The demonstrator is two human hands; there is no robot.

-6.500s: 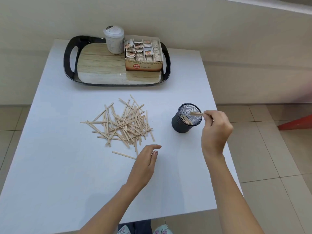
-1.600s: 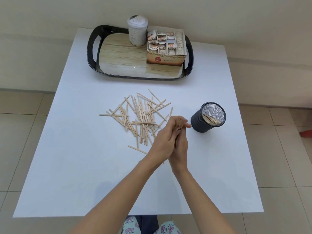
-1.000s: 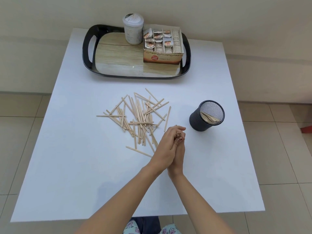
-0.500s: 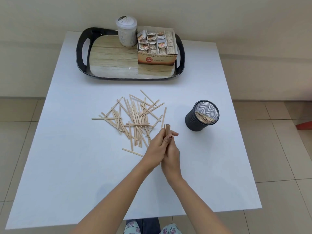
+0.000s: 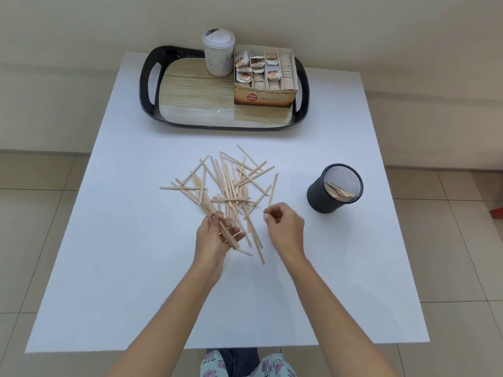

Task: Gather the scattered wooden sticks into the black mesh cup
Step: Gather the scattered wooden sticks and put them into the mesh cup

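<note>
Hands have separated since the frame half a second earlier, where both were pressed together around a small bundle in front of the pile. Left hand (image 5: 215, 238) now sits at the near edge of the sticks (image 5: 226, 186), palm turned up, fingers curled around a bundle (image 5: 227, 235) of several sticks that lies slantwise across the palm, thumb on top. Right hand (image 5: 285, 227) has moved off to the right, between the pile and the cup (image 5: 334, 189), hovering over the table (image 5: 109, 268); its fingers are loosely curled with thumb and forefinger tips close together, and whether they pinch anything cannot be told. The pile lies scattered at mid-table, much as before, with a few sticks trailing toward the near side beside the left hand. The cup stands upright to the right of the pile, well apart from it, with a cluster of sticks already leaning inside. At the far edge the tray (image 5: 152, 85) holds a jar (image 5: 217, 55) and an open box (image 5: 265, 80) of sachets, unchanged. Camera framing is shifted slightly against the earlier frame.
</note>
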